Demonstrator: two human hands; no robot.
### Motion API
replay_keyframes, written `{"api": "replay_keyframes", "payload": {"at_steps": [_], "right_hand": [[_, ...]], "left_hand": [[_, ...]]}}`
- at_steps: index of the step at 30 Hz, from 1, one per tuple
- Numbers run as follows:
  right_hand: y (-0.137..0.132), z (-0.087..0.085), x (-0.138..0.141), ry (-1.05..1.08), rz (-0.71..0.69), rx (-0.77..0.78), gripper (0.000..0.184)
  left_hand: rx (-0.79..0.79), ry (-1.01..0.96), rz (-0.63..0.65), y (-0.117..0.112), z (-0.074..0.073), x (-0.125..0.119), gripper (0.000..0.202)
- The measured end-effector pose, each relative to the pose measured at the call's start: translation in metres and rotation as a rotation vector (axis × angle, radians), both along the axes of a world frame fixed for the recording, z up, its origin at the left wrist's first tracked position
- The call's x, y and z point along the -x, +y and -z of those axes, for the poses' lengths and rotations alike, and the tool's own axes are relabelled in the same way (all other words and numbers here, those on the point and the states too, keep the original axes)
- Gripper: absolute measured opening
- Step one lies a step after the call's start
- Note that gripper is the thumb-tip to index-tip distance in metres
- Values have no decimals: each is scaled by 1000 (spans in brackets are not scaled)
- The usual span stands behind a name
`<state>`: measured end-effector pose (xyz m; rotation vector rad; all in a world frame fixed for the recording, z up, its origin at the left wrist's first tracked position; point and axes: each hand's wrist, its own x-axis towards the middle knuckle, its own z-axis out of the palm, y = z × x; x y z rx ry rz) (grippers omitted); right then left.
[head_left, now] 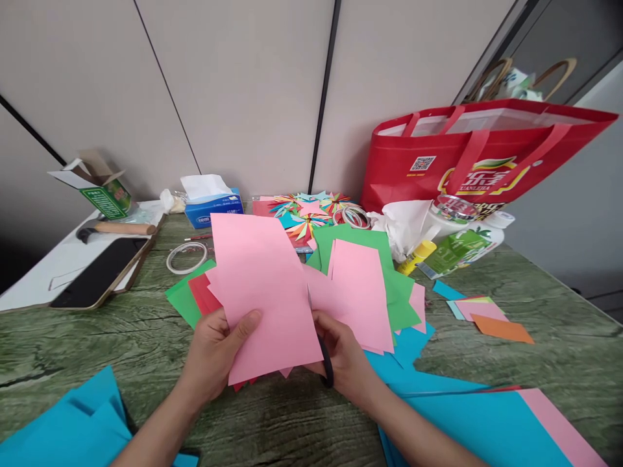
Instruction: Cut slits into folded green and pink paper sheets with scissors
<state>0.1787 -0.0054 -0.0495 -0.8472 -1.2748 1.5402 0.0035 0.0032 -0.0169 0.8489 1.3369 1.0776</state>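
Note:
My left hand point(214, 353) grips the lower left edge of a large pink paper sheet point(265, 292), thumb on top. The sheet stands tilted up over the green table point(97, 350). My right hand point(348, 363) is closed on black-handled scissors point(325, 360) at the sheet's right edge; the blades are mostly hidden behind the paper. More pink point(360, 292), green point(389, 279) and red point(204, 295) sheets lie under and beyond the held sheet.
Blue sheets point(467, 421) lie at the front right and front left point(73, 428). A tape roll point(186, 257), tissue box point(214, 204), folded paper stars point(311, 214), glue stick point(416, 257) and red bag point(487, 155) stand behind. A phone point(100, 275) lies left.

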Motion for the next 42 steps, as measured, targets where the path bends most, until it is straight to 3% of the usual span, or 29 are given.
{"api": "replay_keyframes", "payload": {"at_steps": [15,21,29,36,42], "right_hand": [[0,-5,2,26,43,-1,36],[0,-5,3,30,58,64,31],[-1,-3,5,99,34,125,35],[0,-9,4,54,80,35,39],[1,-10,4,57,76,63,35]], "left_hand": [[10,-8,-2,0,-1,-2,25],[16,-13,-8,-1,-3,-1,26],[22,-19,-2,-1,-3,-2,26],[25,19,20,-1,0,-1,29],[26,12,43,0,1,-2,27]]}}
